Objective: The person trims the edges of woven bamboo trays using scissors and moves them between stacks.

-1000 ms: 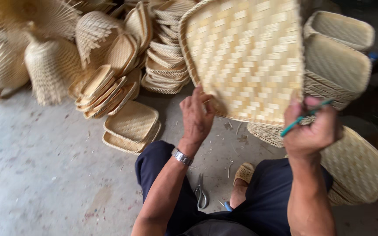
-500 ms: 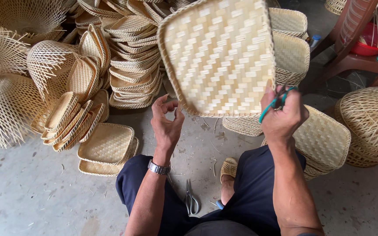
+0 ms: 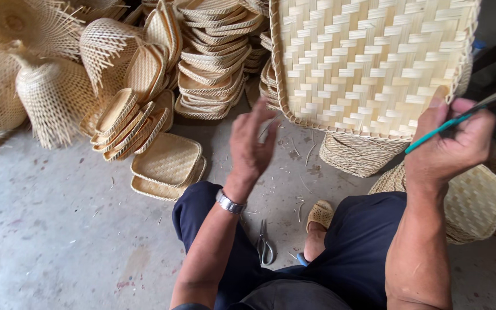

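While holding the woven tray (image 3: 368, 63) up high in front of the stacked trays (image 3: 210, 57), gripping it at the lower right rim with the right hand (image 3: 446, 143), thumb pressed on the weave. Pinching a slim green-handled tool (image 3: 437, 133) in that same closed fist, too. Over on the other side, nothing held: left hand (image 3: 251, 143) open, fingers spread, in the air just beside the tray's lower left corner, apparently not touching, though blurred. Probably best to steady that near rim with the free palm rather than leave all the weight on one pinch. Worth keeping the tool's tip angled off the weave, and turning slowly along the border. Mind the scissors (image 3: 265, 247) lying on the concrete floor (image 3: 58, 229) between the knees.
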